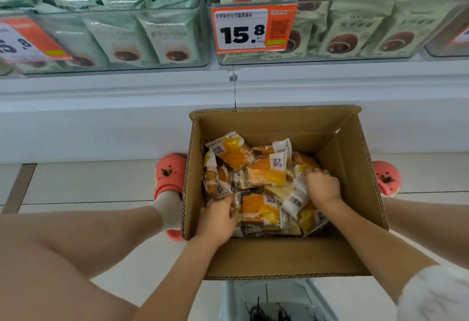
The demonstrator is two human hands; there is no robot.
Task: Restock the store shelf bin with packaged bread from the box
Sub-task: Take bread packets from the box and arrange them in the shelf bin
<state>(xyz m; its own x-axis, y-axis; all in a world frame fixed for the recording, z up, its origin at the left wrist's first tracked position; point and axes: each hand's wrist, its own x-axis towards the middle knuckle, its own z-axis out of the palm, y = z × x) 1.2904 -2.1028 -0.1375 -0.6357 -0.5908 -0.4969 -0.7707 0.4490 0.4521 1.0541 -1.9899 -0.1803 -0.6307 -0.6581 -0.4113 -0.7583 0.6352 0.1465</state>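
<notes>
Both hands are down in the cardboard box (pixel 279 127): the left hand (pixel 218 215) pinches a bread packet (pixel 260 210) at the near left, and the right hand (pixel 322 184) curls into the packets further right. Best to gather several flat, squeeze lightly, then lift toward the shelf bin (pixel 380 51) beyond.

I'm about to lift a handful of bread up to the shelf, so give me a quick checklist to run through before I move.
1. Left hand has packets: ok, fingers curled on a packet at the pile's near left.
2. Right hand has packets: ok, fingers dug into the bread packets at the right.
3. Box open and steady: ok, flaps open, standing on the floor between the feet.
4. Stock left in the box: ok, many packets remain.
5. Room in the target bin: cannot tell; the clear bins in view hold green packets.
6. Matching price tag: cannot tell which product it names.
</notes>
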